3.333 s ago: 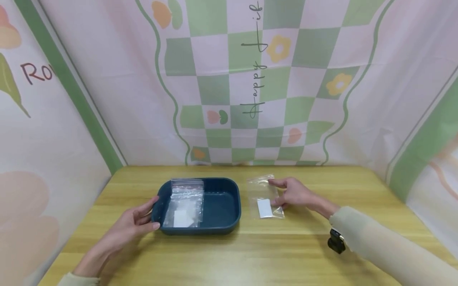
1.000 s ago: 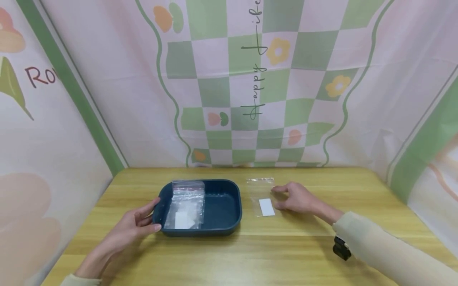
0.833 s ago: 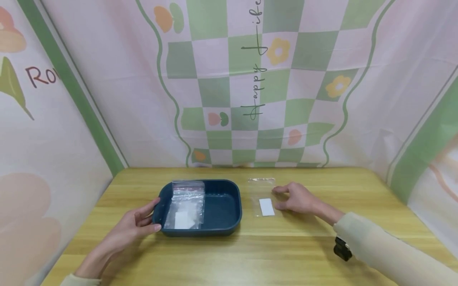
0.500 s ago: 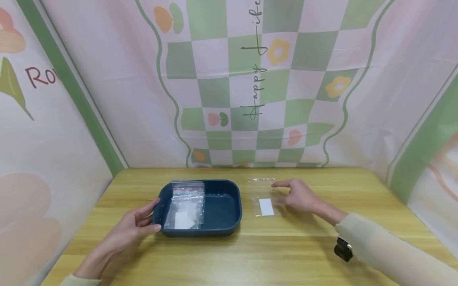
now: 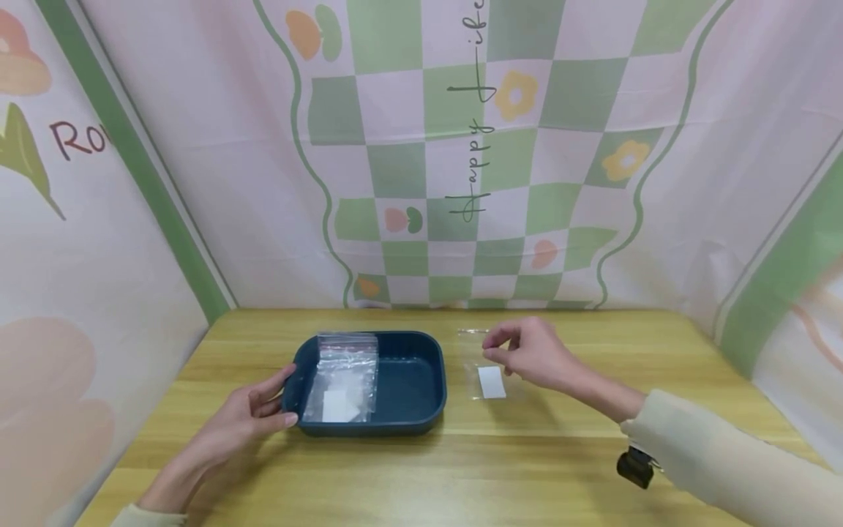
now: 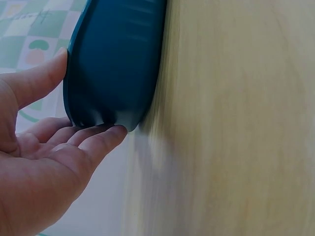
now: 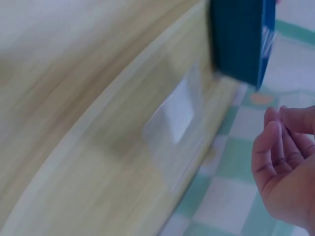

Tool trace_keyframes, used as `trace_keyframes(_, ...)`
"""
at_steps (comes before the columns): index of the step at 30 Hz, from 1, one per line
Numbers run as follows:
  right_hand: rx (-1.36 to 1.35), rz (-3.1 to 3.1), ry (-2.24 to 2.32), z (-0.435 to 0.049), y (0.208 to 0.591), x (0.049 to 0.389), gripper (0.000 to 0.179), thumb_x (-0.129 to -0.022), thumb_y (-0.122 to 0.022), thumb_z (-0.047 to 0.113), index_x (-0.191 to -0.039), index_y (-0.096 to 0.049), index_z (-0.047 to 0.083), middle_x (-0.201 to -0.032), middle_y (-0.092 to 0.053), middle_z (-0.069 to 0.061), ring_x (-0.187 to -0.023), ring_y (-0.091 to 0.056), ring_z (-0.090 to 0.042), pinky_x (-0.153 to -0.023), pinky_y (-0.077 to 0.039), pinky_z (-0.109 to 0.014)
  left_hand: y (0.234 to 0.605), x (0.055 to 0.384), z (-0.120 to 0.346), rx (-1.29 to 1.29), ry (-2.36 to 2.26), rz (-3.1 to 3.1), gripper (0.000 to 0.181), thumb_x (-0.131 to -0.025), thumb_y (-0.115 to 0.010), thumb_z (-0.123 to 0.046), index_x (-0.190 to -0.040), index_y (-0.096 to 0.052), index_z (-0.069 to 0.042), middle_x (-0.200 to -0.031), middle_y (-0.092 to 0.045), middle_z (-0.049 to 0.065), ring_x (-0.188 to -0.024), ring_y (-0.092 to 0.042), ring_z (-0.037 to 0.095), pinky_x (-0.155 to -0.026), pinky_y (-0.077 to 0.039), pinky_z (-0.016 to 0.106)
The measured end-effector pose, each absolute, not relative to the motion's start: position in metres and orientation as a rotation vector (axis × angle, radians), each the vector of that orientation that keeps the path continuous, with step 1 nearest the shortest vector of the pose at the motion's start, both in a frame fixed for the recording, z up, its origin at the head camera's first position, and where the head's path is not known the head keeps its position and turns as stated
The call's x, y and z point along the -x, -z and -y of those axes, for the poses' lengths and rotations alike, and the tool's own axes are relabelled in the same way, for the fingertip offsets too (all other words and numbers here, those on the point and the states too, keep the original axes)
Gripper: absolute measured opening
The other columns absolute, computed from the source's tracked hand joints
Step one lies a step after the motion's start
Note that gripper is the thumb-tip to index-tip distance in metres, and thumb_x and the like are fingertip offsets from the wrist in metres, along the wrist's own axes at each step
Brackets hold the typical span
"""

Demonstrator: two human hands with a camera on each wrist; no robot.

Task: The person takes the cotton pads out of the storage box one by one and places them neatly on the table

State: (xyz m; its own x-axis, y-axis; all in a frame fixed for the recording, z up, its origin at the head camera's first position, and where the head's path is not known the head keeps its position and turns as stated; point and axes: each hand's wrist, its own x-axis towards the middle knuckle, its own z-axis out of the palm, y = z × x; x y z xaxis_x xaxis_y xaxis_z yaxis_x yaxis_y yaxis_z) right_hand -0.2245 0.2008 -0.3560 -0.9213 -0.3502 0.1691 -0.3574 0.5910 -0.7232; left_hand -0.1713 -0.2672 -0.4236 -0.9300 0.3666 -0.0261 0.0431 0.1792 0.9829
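Observation:
My left hand (image 5: 246, 417) grips the left end of a dark blue rectangular tray (image 5: 411, 424). In the left wrist view, the thumb of that hand (image 6: 59, 152) is at one edge of the tray (image 6: 113, 59) and its fingers are at the end wall. Inside the tray's left half lie overlapping clear zip bags (image 5: 344, 366) with white pieces in them. Right of the tray, one clear zip bag (image 5: 473, 377) with a white card (image 5: 491, 382) lies flat on the table. Over this bag, my right hand (image 5: 536, 355) has its thumb and fingertips together, nothing visible between them; the right wrist view shows the bag (image 7: 179, 118) apart from the hand (image 7: 288, 172).
The wooden table (image 5: 421, 476) ends at a patterned cloth backdrop (image 5: 454, 249) behind. Cloth also hangs at both sides. A small black device (image 5: 635, 468) is strapped at the right wrist, under the sleeve (image 5: 718, 446).
The right hand first handled the lone bag, then let go of it at its right side. Now it has lifted leftward over the bag, fingertips drawn together. The left hand and tray hold still.

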Motion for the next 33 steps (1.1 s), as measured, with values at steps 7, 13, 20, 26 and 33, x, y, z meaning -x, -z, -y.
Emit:
trace_keyframes(7,-0.765,2.762,-1.413,-0.168,0.346,0.217,0.005,-0.096,-0.075,0.002,-0.1,-0.077,0.003,-0.087,-0.075,-0.004,-0.059,-0.068,-0.026,-0.05,-0.055,-0.03,0.424,0.173,0.266,-0.451,-1.83,-2.199,0.084,-0.098,-0.074,-0.004,-0.163,-0.022,0.008,-0.166,-0.014,0.03,-0.143,-0.031,0.058,-0.103,-0.05,0.028)
trace_keyframes(13,-0.887,2.783,-1.338,-0.135,0.343,0.218,0.006,-0.094,-0.076,0.002,-0.099,-0.078,0.004,-0.087,-0.075,-0.002,-0.064,-0.068,-0.019,-0.058,-0.059,-0.031,0.424,0.172,0.265,-0.459,-1.856,-2.197,0.082,-0.097,-0.072,0.001,-0.162,-0.022,0.009,-0.165,-0.015,0.031,-0.141,-0.033,0.059,-0.102,-0.051,0.027)
trace_keyframes(20,-1.001,2.856,-1.348,-0.098,0.35,0.226,0.006,-0.093,-0.077,0.0,-0.099,-0.076,0.003,-0.086,-0.075,-0.002,-0.074,-0.073,-0.021,-0.066,-0.061,-0.027,0.424,0.171,0.267,-0.446,-1.855,-2.186,0.083,-0.098,-0.072,0.0,-0.162,-0.021,0.009,-0.165,-0.015,0.031,-0.142,-0.031,0.058,-0.102,-0.051,0.027)
trace_keyframes(26,-1.08,2.835,-1.184,-0.07,0.361,0.235,0.008,-0.089,-0.082,0.001,-0.093,-0.077,0.004,-0.082,-0.074,0.002,-0.076,-0.068,-0.009,-0.073,-0.058,-0.024,0.424,0.171,0.267,-0.43,-1.859,-2.17,0.083,-0.098,-0.073,-0.001,-0.163,-0.021,0.007,-0.166,-0.015,0.031,-0.143,-0.031,0.057,-0.102,-0.051,0.027)
trace_keyframes(33,-1.036,2.882,-1.171,-0.052,0.376,0.243,0.012,-0.087,-0.086,0.002,-0.094,-0.077,0.0,-0.082,-0.074,-0.002,-0.077,-0.068,-0.01,-0.079,-0.058,-0.028,0.424,0.173,0.267,-0.435,-1.856,-2.167,0.083,-0.098,-0.072,-0.001,-0.163,-0.021,0.007,-0.166,-0.015,0.031,-0.143,-0.031,0.056,-0.103,-0.05,0.028)
